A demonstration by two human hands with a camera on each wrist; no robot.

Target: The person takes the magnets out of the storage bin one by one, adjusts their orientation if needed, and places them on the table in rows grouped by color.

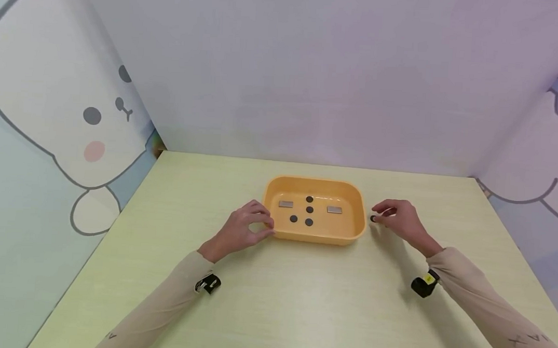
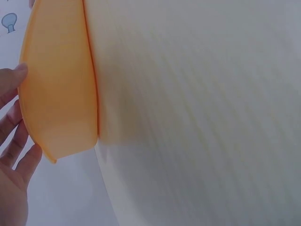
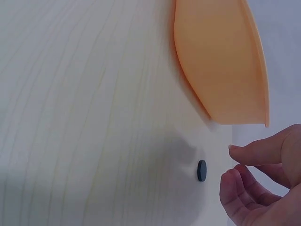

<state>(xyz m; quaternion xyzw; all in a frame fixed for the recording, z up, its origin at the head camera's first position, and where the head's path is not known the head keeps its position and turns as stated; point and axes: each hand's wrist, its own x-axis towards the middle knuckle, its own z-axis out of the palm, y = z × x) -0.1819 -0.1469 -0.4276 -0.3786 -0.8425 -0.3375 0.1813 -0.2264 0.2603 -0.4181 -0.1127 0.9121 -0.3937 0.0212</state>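
An orange plastic tray [image 1: 313, 238] with rounded corners sits on the table. Inside lie several dark round discs [image 1: 309, 209] and two flat grey rectangular bars [image 1: 334, 210]. My left hand [image 1: 239, 229] holds the tray's rim at its near left corner, thumb and fingertips against the edge; the left wrist view shows those fingers [image 2: 29, 157] on the rim. Just beyond the tray's right side, my right hand [image 1: 402, 220] hovers with thumb and fingers bent and apart. One more dark disc [image 3: 201, 170] is beside its fingertips, with a gap between in the right wrist view.
The pale wood-grain table [image 1: 301, 305] extends around the tray on all sides. A plain light wall [image 1: 310, 92] rises behind its far edge, and walls with cartoon figures stand left and right. Each sleeve carries a black wrist camera [image 1: 425, 285].
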